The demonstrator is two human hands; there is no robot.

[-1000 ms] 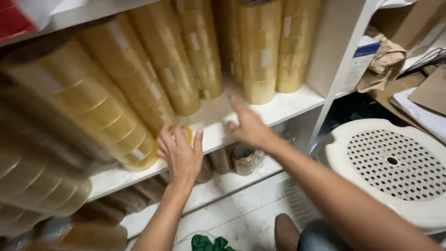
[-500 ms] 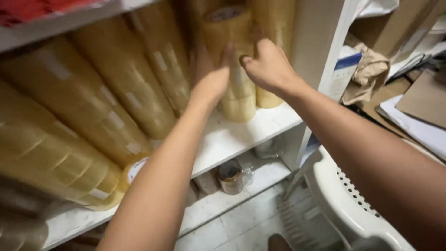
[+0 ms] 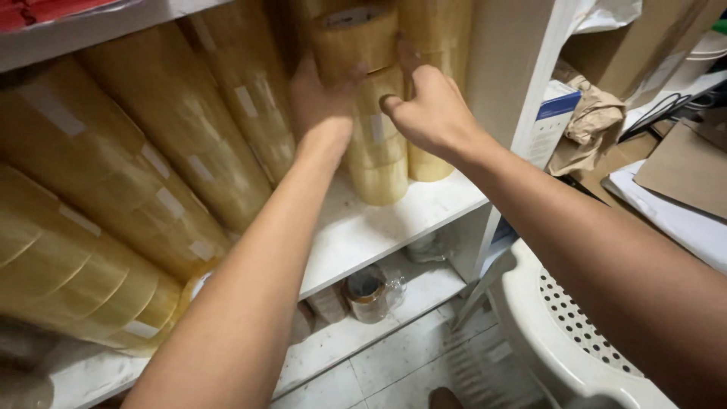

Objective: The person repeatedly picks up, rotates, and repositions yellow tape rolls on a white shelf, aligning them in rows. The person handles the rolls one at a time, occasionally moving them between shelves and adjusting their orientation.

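Note:
A tall stack of yellowish clear tape rolls (image 3: 375, 129) stands upright on the white shelf (image 3: 379, 227). My left hand (image 3: 322, 102) is pressed against the stack's left side near its top. My right hand (image 3: 428, 110) grips its right side, thumb across the front. The top roll (image 3: 356, 38) sits between both hands. More stacks of tape rolls (image 3: 144, 167) lean slanted on the shelf to the left, and another upright stack (image 3: 435, 45) stands just behind my right hand.
A lower shelf holds a brown tape roll (image 3: 366, 291) in plastic wrap. A white perforated plastic stool (image 3: 564, 326) stands at lower right. Cardboard, papers (image 3: 674, 189) and a crumpled brown bag (image 3: 591, 125) lie at right beyond the shelf's upright.
Both hands rose from the shelf edge to the upright stack of rolls and closed on its two sides. The view moved closer to the shelf.

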